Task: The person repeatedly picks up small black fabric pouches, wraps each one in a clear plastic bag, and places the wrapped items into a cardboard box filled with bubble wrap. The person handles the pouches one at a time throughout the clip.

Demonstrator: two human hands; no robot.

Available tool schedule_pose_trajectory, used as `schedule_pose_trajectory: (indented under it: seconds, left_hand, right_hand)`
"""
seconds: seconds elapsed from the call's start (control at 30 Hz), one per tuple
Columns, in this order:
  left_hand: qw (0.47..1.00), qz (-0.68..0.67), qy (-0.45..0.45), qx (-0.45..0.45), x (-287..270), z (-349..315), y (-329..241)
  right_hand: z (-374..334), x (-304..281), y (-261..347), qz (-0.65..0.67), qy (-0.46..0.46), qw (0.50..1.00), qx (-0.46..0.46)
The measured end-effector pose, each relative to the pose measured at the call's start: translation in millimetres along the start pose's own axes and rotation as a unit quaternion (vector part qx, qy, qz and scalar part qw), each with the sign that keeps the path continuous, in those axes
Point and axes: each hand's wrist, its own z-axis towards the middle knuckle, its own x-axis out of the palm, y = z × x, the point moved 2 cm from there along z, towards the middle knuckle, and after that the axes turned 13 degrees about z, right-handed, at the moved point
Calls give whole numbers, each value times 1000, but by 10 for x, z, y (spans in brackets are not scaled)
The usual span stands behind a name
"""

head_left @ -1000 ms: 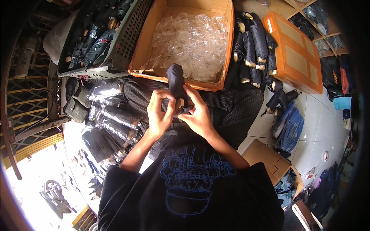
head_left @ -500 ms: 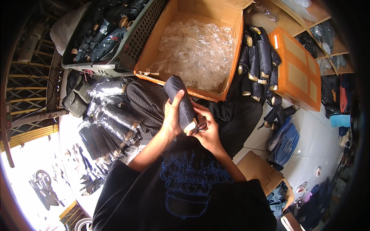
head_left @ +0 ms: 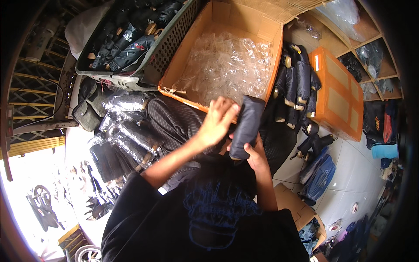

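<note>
Folded black umbrella (head_left: 246,126) is sitting upright in front of my chest, just over the near edge of the cardboard box (head_left: 183,61). My right hand (head_left: 255,157) is gripping its lower end, fingers curled shut around it, thumb up the side. My left hand (head_left: 217,122) is lying against the upper left side, fingers loosely bent and part open, touching but not clamping. Judging the step as smoothing or wrapping the canopy: I am wanting the bottom grip firm and the left palm running evenly so the fabric is not bunching. Clear plastic sleeves (head_left: 227,65) are filling the box. More folded umbrellas (head_left: 297,87) are stacking to the right beside an orange box (head_left: 338,96); sleeved umbrellas (head_left: 126,135) are piling on my left, and a grey basket (head_left: 170,43) of umbrellas is sitting top left. Nothing is blocking the hands, but the box edge is crowding close.
</note>
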Motion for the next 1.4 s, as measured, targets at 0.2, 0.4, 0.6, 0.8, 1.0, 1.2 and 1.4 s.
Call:
schedule_pose_trajectory:
  seconds: [0.2,0.4,0.6,0.8,1.0,1.2,1.4]
  left_hand:
    - [850,376,225,-293,-148,961,1704]
    - [798,396,299,-342,1,1047,2376]
    - [951,225,99,-186,-490,908,1591]
    - [945,-292,29,-142,-632,258,568]
    - [936,-296,102,-161,-558,-199,25]
    - [930,-260,129,-223,-507,-449,160]
    - [918,-271,146,-251,-524,-666,242]
  right_hand:
    - [29,-76,-51,42,-88,995,-34]
    - [-89,-164,-135,59,-107,992,-27]
    - [-36,-233,-150,184,-10,980,-71]
    - [187,-52,124,143,96,980,-98]
    - [358,154,327,91,121,987,-61]
    - [351,130,194,107,89,987,-86]
    - [373,-43,174,145,74,981,-108]
